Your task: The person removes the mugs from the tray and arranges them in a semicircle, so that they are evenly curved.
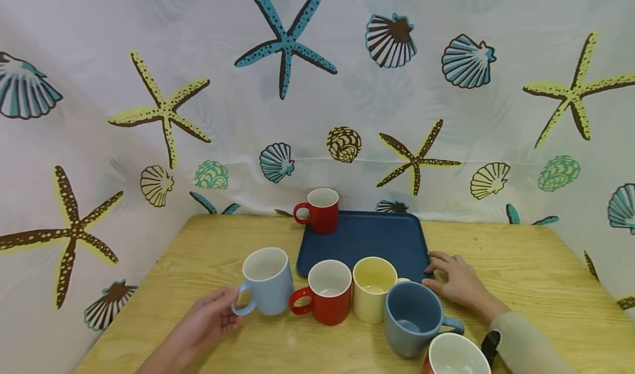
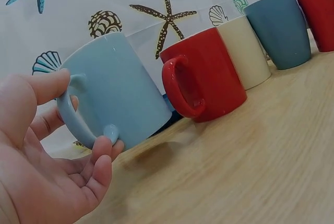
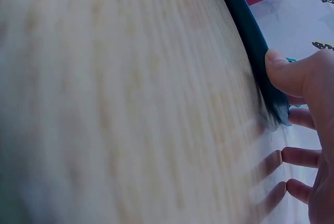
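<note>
My left hand (image 1: 210, 316) grips a light blue mug (image 1: 273, 294) by its handle, thumb on top and fingers below. In the left wrist view the mug is tilted, with a shadow on the table under it. A red mug (image 1: 331, 305) with a white inside stands just right of it. My right hand (image 1: 458, 283) rests at the near right corner of a dark blue tray (image 1: 377, 236). In the right wrist view its thumb touches the tray's rim (image 3: 250, 41), and the other fingers are loosely spread, their tips down on the surface. Another red mug (image 1: 323, 217) stands on the tray's left side.
Right of the front red mug are a pale yellow mug (image 1: 366, 305), a grey-blue mug (image 1: 403, 335) and a red mug (image 1: 458, 354) cut off by the frame's bottom. All stand on a wooden table (image 1: 233, 231). A patterned cloth (image 1: 307, 120) hangs behind and at the sides.
</note>
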{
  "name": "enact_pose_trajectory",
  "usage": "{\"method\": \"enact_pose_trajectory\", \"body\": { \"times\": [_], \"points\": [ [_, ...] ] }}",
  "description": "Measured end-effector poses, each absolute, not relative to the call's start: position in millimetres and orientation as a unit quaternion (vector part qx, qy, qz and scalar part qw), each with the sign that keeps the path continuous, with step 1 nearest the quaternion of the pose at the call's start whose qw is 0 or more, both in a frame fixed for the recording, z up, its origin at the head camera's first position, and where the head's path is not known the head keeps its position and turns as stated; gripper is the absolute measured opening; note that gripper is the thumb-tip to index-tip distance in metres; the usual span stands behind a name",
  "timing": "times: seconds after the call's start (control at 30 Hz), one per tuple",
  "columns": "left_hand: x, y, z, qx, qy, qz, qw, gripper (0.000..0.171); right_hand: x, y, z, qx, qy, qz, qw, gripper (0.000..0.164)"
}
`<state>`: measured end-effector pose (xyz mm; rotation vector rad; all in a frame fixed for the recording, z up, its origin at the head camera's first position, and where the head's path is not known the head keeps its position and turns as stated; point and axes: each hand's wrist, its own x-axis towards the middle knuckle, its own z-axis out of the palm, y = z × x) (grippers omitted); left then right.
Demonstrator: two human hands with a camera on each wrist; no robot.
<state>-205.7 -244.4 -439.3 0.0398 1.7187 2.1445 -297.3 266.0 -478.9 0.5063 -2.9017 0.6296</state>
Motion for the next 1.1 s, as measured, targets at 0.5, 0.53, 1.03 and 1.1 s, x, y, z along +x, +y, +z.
{"method": "enact_pose_trajectory", "body": {
  "times": [0.5, 0.53, 1.03, 1.1],
  "points": [
    [-172, -258, -442, -0.012, 0.614, 0.754, 0.235, 0.02, -292, 271, -473, 0.171, -0.961, 0.206, 0.072, 0.024],
    [-170, -258, -441, -0.011, 0.613, 0.753, 0.239, 0.02, -292, 271, -473, 0.172, -0.961, 0.205, 0.072, 0.025],
    [-148, -247, -442, 0.031, 0.588, 0.755, 0.288, 0.018, -297, 267, -479, 0.179, -0.96, 0.202, 0.073, 0.026],
    [-147, -244, -444, 0.032, 0.59, 0.753, 0.288, 0.018, -297, 266, -480, 0.177, -0.961, 0.202, 0.071, 0.025]
  ]
}}
